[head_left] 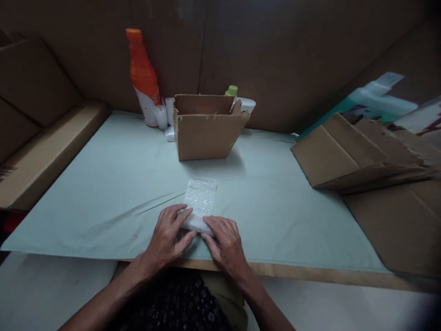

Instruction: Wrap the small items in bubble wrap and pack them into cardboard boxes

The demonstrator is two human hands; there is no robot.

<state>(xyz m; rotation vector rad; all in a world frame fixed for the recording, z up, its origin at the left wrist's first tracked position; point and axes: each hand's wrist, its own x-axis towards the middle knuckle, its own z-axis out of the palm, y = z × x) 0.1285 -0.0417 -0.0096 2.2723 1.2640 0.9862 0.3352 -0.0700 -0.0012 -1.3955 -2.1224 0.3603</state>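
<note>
A sheet of bubble wrap [201, 193] lies on the pale green cloth near the table's front edge. Its near end is rolled up into a short bundle, and whatever is inside the roll is hidden. My left hand [169, 232] grips the left end of this roll, fingers on top and thumb at the near side. At the right end, my right hand [224, 239] holds it the same way, with the thumb low and the fingers curled over. The flat part of the wrap stretches away from me beyond the fingers.
Beyond the wrap stands an open cardboard box [206, 138]. Behind it are an orange bottle [144, 78], small wrapped items [169, 133] and a green-capped bottle [232, 90]. Cardboard boxes [334, 151] and a teal bottle [365, 101] are at right; a long carton [51, 151] lies left.
</note>
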